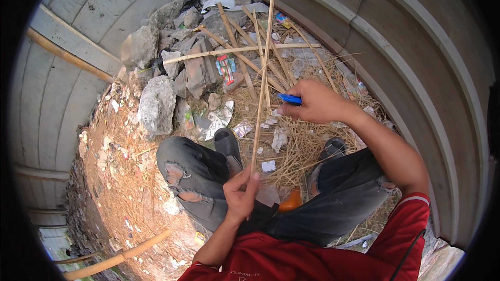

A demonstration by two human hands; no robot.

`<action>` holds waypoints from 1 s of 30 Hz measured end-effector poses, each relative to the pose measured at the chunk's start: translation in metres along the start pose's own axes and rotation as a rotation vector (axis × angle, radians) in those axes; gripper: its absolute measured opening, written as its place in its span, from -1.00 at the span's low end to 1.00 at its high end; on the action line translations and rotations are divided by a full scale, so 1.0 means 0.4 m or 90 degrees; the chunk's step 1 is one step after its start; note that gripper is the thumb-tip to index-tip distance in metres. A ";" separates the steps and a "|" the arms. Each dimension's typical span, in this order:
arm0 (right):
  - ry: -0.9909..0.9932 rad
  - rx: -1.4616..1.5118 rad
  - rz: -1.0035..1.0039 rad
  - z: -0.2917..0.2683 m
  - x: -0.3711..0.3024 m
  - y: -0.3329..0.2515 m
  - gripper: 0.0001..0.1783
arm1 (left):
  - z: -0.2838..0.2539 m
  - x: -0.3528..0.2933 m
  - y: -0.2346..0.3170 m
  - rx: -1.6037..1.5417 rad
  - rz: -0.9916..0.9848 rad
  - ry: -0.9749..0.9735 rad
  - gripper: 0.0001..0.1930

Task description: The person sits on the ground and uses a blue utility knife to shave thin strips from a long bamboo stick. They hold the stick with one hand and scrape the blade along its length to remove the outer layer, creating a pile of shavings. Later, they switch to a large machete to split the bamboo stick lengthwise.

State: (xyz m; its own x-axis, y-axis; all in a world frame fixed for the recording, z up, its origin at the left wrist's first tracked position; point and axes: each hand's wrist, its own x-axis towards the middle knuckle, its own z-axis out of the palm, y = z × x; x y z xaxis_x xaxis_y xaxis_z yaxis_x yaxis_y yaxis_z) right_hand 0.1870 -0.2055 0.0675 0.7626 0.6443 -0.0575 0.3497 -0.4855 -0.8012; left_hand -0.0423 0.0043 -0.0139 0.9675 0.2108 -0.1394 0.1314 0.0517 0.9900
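A red shirt (281, 260) fills the foreground of the head view, just below the left hand (242, 195), whose thumb and fingers are clamped on the lower part of a long, pale strip (258, 130). The strip rises from those fingers past the top of the frame, passing just left of the right hand (317, 101). That hand's fingers are closed around a blue tool (290, 99), its visible end pointing toward the strip; whether the two touch is hard to tell.

Torn dark jeans (182, 158) flank the left fingers, a bent knee on either side, while an orange object (291, 201) sits to their right between the legs. Straw (291, 151) and paper scraps litter the ground below the right fingers. Beyond both hands, loose sticks (229, 28) lie in a tangle, a crosswise slat (208, 54) among them and a red wrapper (225, 68) near by. Grey rocks (156, 101) crowd the ground to the upper left of the fingers.

A ribbed wall (416, 62) curves up to the right of the right hand and forearm, bounding that side; a paler panel wall (135, 10) stands beyond the rocks. More open, littered ground (125, 177) stretches left of the left fingers, past the knee, toward a bamboo pole (120, 257) at lower left.
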 end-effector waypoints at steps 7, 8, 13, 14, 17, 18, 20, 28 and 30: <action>0.044 0.045 0.023 0.052 -0.021 -0.023 -0.60 | -0.008 0.019 0.001 -0.041 0.004 0.056 -0.62; 0.013 0.062 0.032 0.065 -0.026 -0.033 -0.58 | -0.004 0.020 0.005 -0.047 -0.002 0.059 -0.62; -0.097 -0.171 -0.129 0.161 -0.087 -0.076 -0.56 | 0.018 0.043 0.025 0.007 0.012 0.040 -0.63; -0.144 -0.208 -0.138 0.168 -0.097 -0.092 -0.55 | 0.014 0.043 0.023 0.005 0.013 0.024 -0.64; -0.083 -0.225 -0.131 0.180 -0.086 -0.073 -0.52 | 0.002 0.044 0.019 -0.011 -0.006 0.003 -0.65; -0.060 -0.236 -0.123 0.174 -0.074 -0.064 -0.51 | 0.005 0.040 0.033 -0.021 -0.026 0.014 -0.66; -0.017 -0.247 -0.077 0.167 -0.055 -0.050 -0.51 | 0.003 0.036 0.039 -0.013 -0.049 0.016 -0.66; -0.141 -0.208 -0.079 0.167 -0.062 -0.072 -0.49 | -0.006 0.010 0.009 0.041 -0.042 0.029 -0.68; -0.081 -0.183 -0.108 0.198 -0.067 -0.057 -0.46 | -0.013 0.018 -0.004 0.088 0.007 0.038 -0.68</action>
State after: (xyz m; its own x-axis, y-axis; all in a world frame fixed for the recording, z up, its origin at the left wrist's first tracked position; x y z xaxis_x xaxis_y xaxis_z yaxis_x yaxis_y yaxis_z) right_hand 0.1156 -0.1651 0.0402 0.6135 0.7893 -0.0260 0.6182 -0.5005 -0.6061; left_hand -0.0369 0.0108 -0.0166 0.9549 0.2687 -0.1261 0.1538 -0.0843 0.9845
